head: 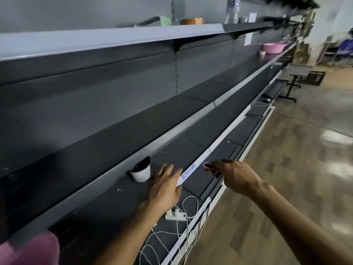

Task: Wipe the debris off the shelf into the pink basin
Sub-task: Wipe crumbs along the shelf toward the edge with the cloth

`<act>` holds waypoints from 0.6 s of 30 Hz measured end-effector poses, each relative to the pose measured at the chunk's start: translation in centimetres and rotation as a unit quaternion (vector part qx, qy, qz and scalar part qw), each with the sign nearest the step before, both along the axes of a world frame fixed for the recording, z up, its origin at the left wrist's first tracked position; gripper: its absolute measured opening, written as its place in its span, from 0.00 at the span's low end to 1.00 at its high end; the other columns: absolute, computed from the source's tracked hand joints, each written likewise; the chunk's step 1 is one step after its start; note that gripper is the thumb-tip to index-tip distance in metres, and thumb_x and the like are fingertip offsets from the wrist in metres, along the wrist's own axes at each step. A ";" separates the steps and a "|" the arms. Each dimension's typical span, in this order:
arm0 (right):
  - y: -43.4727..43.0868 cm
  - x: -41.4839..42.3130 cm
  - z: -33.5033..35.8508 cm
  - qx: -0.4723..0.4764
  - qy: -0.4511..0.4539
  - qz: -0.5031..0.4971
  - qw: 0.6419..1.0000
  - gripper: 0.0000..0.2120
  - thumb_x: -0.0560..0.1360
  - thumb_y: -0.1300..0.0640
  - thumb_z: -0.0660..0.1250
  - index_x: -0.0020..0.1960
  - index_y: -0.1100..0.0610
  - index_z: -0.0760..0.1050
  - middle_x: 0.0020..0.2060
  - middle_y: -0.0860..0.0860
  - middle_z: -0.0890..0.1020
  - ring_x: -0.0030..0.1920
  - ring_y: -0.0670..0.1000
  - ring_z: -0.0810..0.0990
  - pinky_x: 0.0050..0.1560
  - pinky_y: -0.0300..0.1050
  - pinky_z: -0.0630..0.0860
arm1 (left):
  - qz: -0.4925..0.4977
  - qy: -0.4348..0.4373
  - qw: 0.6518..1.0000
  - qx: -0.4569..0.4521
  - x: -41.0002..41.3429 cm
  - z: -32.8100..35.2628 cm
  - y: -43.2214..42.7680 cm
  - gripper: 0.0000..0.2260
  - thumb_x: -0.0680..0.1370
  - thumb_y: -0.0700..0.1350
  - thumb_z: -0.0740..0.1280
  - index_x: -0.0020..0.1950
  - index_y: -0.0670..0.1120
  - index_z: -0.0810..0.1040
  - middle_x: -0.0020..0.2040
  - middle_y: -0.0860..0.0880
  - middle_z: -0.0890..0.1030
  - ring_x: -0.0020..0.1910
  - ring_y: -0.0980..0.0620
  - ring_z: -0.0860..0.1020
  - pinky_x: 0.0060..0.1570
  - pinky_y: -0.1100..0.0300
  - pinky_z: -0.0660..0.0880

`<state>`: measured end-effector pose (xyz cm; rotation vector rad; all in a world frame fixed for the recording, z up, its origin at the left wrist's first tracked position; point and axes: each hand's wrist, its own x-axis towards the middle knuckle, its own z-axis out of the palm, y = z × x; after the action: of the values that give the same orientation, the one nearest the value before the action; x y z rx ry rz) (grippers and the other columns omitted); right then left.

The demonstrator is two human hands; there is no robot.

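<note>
Dark speckled shelf [181, 148]: left grip [164, 186] spread flat, right grip [236, 176] pinching a reddish cloth [209, 168].

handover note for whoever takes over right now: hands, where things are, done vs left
Left hand: open, fingers straight, over the front of the shelf, beside a white cup.
Right hand: grips a cloth just off the shelf edge.
Pink basin: far down the aisle, on a higher shelf level.
Done: cannot tell; pale debris specks lie on the shelf.
Left: likely bring the basin near, then wipe the specks in. Mind the power strip.
</note>
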<state>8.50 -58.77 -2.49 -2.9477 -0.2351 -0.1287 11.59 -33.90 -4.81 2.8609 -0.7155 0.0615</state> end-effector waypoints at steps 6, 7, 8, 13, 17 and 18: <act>-11.4 -2.6 -1.7 0.022 -0.014 -0.063 0.998 0.26 0.70 0.66 0.56 0.62 0.44 0.75 0.52 0.41 0.82 0.53 0.45 0.81 0.45 0.46 0.80 | -0.057 0.026 0.998 0.007 0.3 -1.7 -11.5 0.25 0.80 0.53 0.60 0.77 0.55 0.59 0.78 0.51 0.59 0.77 0.47 0.54 0.73 0.48 0.57; -13.1 -3.2 -2.0 0.021 -0.014 -0.074 0.997 0.26 0.70 0.66 0.56 0.61 0.45 0.75 0.52 0.40 0.82 0.53 0.45 0.81 0.44 0.45 0.80 | -0.066 0.031 0.997 0.008 0.4 -2.0 -13.1 0.26 0.80 0.53 0.60 0.77 0.55 0.58 0.78 0.51 0.58 0.78 0.48 0.53 0.73 0.48 0.57; -14.7 -3.8 -2.3 0.018 -0.015 -0.085 0.996 0.26 0.70 0.67 0.56 0.61 0.45 0.75 0.51 0.40 0.82 0.52 0.45 0.82 0.42 0.45 0.79 | -0.076 0.033 0.997 0.011 0.5 -2.3 -14.6 0.26 0.81 0.53 0.60 0.78 0.54 0.58 0.78 0.51 0.58 0.78 0.48 0.53 0.73 0.48 0.56; -22.0 -6.5 -3.7 0.021 0.001 -0.146 0.989 0.27 0.69 0.66 0.57 0.61 0.44 0.74 0.51 0.42 0.81 0.50 0.48 0.82 0.41 0.49 0.80 | -0.116 0.071 0.991 0.011 1.5 -3.2 -21.1 0.26 0.81 0.53 0.59 0.79 0.55 0.56 0.79 0.50 0.56 0.78 0.48 0.51 0.74 0.47 0.56; -25.3 -7.6 -4.9 0.048 0.001 -0.189 0.981 0.29 0.69 0.68 0.58 0.62 0.43 0.74 0.50 0.39 0.81 0.50 0.42 0.82 0.39 0.43 0.80 | -0.156 0.077 0.985 0.012 2.7 -3.6 -26.0 0.26 0.81 0.52 0.59 0.78 0.55 0.56 0.79 0.50 0.56 0.78 0.47 0.52 0.74 0.47 0.56; -25.9 -7.7 -5.2 0.050 0.000 -0.201 0.978 0.29 0.68 0.68 0.58 0.62 0.42 0.74 0.50 0.38 0.81 0.50 0.42 0.82 0.38 0.42 0.79 | -0.165 0.082 0.983 0.011 3.0 -3.7 -27.0 0.26 0.81 0.52 0.59 0.78 0.55 0.56 0.79 0.50 0.56 0.78 0.47 0.52 0.74 0.46 0.56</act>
<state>0.79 -84.68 -7.72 -2.8521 0.3593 -0.1888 14.59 -60.93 -8.48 2.6845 -1.1444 -0.2257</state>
